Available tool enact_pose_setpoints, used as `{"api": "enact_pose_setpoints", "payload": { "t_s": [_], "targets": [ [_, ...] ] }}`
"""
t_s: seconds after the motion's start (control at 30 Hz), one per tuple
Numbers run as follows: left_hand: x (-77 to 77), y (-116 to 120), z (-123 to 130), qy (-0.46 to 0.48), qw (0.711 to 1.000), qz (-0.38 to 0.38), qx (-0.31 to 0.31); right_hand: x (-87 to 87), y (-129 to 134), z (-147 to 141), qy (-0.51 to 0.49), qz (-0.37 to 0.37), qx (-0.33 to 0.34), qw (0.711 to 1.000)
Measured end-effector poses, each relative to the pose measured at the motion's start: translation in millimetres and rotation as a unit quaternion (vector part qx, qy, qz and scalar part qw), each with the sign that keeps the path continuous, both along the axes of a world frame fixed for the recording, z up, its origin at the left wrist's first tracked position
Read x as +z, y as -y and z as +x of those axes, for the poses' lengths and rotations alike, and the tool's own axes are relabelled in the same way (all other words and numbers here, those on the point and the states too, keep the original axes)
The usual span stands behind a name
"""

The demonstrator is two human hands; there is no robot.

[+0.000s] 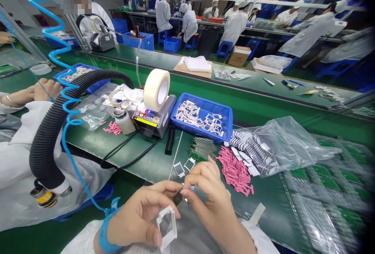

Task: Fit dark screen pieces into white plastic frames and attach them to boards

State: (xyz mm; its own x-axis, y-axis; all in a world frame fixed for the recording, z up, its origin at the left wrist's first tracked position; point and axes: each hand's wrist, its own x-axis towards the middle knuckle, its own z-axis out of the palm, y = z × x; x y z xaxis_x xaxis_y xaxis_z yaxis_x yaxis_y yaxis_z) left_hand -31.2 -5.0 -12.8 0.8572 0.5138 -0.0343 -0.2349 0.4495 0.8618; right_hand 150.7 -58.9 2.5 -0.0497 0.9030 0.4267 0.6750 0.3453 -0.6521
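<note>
The two hands meet at the fingertips: the left hand [140, 213] grips a white frame [175, 224] between thumb and fingers, while the right hand [209, 191] pinches a small dark piece [177, 198] that the left fingers also seem to touch. The dark piece sits apart from the frame's opening, so that joining looks undone; whether the frame is otherwise complete cannot be told.

Just beyond, two loose frames [179, 169] lie on the worktop [137, 160], with a stack of thin boards [202, 148] behind them. Pink pieces [234, 170] lie heaped to the right, next to dark-and-white pieces [249, 144] partly under a plastic bag [293, 140]. Many more frames fill a blue bin [193, 129], so much seems left. Farther left stand a tape dispenser [155, 123] and a bottle [124, 123]. A blue coiled cord [70, 150] runs down near the left wrist and could hamper reaching; the hands hide the worktop beneath them.
</note>
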Motion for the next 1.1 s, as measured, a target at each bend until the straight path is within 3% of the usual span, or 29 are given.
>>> {"api": "enact_pose_setpoints", "payload": {
  "t_s": [0.13, 0.3, 0.37, 0.43, 0.5, 0.57, 0.63, 0.77, 0.87, 1.1],
  "targets": [
    [-3.5, 1.1, 0.6, -0.022, 1.000, -0.019, 0.012, -3.4, -0.8, -0.9, 0.003, -0.036, 0.013, 0.999],
    [-11.6, 0.4, -0.5, -0.011, 0.986, -0.140, 0.094, -11.2, 9.8, -0.2, -0.035, -0.079, 0.041, 0.995],
    [-15.9, -1.9, -2.3, -0.003, 0.979, -0.159, 0.126, -28.2, 13.4, 1.7, -0.051, -0.114, 0.027, 0.992],
    [-19.0, -3.8, -4.0, -0.009, 0.975, -0.168, 0.144, -54.2, 14.3, 3.7, 0.007, -0.137, -0.011, 0.990],
    [-19.7, -4.3, -4.6, -0.021, 0.974, -0.176, 0.139, -80.4, 12.9, 6.0, 0.095, -0.137, -0.049, 0.985],
    [-18.1, -3.4, -3.7, -0.034, 0.977, -0.174, 0.116, -94.0, 10.8, 9.1, 0.141, -0.127, -0.069, 0.979],
    [-15.1, -1.9, -1.7, -0.041, 0.982, -0.159, 0.091, -87.9, 9.0, 12.9, 0.129, -0.118, -0.068, 0.982],
    [-9.8, 1.7, 3.3, -0.044, 0.988, -0.134, 0.056, -38.5, 4.5, 14.4, 0.077, -0.013, -0.040, 0.996],
    [-9.3, 4.3, 6.4, -0.058, 0.989, -0.133, 0.044, -12.9, -1.5, 6.3, 0.113, 0.060, -0.015, 0.992],
    [-6.3, 2.9, 5.3, -0.026, 0.989, -0.139, 0.042, -13.8, -7.6, 7.6, 0.134, 0.082, -0.015, 0.987]
  ]
}}
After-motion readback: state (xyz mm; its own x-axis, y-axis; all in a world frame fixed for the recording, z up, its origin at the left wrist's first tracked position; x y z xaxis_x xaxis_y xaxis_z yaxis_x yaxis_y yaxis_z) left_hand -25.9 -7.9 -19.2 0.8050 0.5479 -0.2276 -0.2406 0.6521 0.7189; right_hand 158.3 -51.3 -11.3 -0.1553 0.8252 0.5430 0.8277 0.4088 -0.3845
